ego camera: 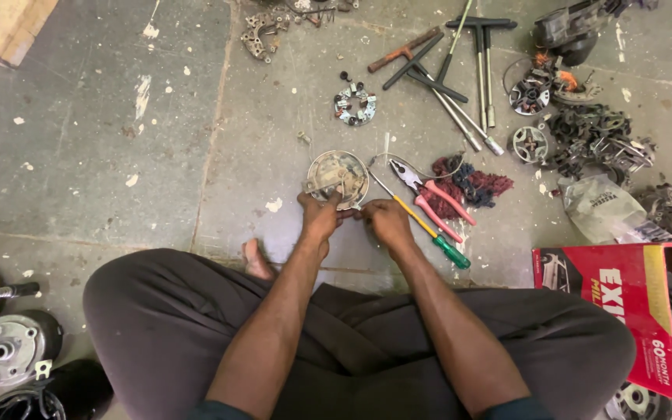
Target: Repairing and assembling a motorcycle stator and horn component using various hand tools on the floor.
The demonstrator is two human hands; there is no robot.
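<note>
A round metal plate is held on the stone floor, just in front of both hands. Its near edge is pinched by the closed fingers of the left hand. The right hand is curled narrow at the same edge; what it grips cannot be told. Just right of the right hand, a screwdriver with a green handle and pink-handled pliers are laid, touching a dark red rag. Much bare floor is left on the left side. Far right, an open red cardboard box is seen, with metal parts inside.
</note>
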